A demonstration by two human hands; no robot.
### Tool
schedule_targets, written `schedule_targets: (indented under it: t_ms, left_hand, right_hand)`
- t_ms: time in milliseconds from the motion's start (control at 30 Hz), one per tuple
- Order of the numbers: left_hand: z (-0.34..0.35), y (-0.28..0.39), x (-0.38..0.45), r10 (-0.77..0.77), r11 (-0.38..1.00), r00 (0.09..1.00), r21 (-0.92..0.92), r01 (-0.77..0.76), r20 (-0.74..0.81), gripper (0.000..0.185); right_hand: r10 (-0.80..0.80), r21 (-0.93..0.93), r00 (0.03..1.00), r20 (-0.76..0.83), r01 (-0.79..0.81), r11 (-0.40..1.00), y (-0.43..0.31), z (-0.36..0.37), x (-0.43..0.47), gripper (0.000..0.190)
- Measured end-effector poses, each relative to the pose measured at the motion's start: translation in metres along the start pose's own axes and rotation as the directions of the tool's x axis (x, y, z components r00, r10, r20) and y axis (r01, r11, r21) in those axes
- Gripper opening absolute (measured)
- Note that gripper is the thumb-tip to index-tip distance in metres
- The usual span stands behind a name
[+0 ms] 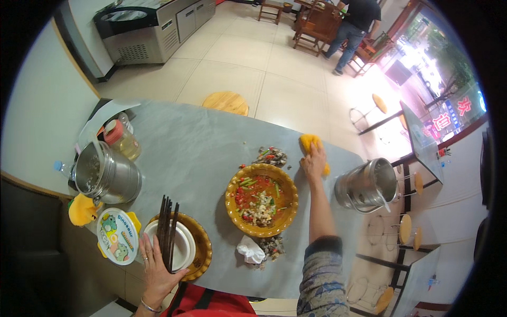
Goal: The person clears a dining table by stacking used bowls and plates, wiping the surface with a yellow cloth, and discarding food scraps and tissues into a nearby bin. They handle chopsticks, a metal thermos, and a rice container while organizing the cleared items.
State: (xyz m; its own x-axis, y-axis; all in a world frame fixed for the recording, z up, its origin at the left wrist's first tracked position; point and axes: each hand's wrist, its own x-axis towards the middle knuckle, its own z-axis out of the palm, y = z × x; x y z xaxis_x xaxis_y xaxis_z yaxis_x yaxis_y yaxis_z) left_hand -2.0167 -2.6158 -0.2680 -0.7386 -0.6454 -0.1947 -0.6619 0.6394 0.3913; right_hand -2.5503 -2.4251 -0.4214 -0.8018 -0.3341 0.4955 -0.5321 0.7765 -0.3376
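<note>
My left hand (155, 266) rests against a stack of white bowls (183, 242), its fingers near several dark chopsticks (163, 226) laid across them. Under the bowls is a brown scallop-edged dish (204, 257). On the far right of the table, my right hand (314, 162) presses on a yellow cloth (309, 141). Left of that arm stands a brown scalloped bowl (231, 216) with red broth, chopped peppers and green stalks. Small heaps of food scraps (273, 157) lie behind and in front of it. A crumpled white tissue (251, 250) touches the front heap.
Metal pails stand at the table's left (119, 174) and right (356, 188). A pink-lidded jug (126, 144), a dinosaur-printed lidded container (118, 237) and a yellow plush-like object (81, 210) are at the left. A wooden stool (225, 104) sits beyond the far edge. A person (354, 31) stands farther back.
</note>
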Motion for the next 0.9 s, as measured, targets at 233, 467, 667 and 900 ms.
schedule_targets:
  t_ms: [233,467,667,900]
  left_hand:
    - [-0.005,-0.003,-0.001,0.008,0.999,1.0,-0.044,-0.009,-0.016,0.131]
    - [-0.019,0.009,-0.002,0.078,0.987,0.975,-0.121,-0.104,-0.208,0.104]
    - [-0.017,0.057,0.001,0.221,0.859,0.918,-0.381,-0.343,-0.329,0.067]
    - [-0.013,0.036,-0.014,0.161,0.953,0.873,-0.158,-0.259,-0.461,0.052]
  right_hand:
    - [-0.018,0.045,0.987,0.161,0.011,0.999,-0.012,-0.029,-0.029,0.049]
    - [-0.005,0.075,0.99,0.143,-0.006,0.997,-0.032,-0.109,-0.157,0.049]
    - [0.108,-0.077,0.979,0.171,-0.096,0.992,-0.064,-0.184,-0.211,0.039]
    - [0.469,0.519,0.703,0.534,-0.711,0.475,-0.1,-0.159,-0.178,0.04]
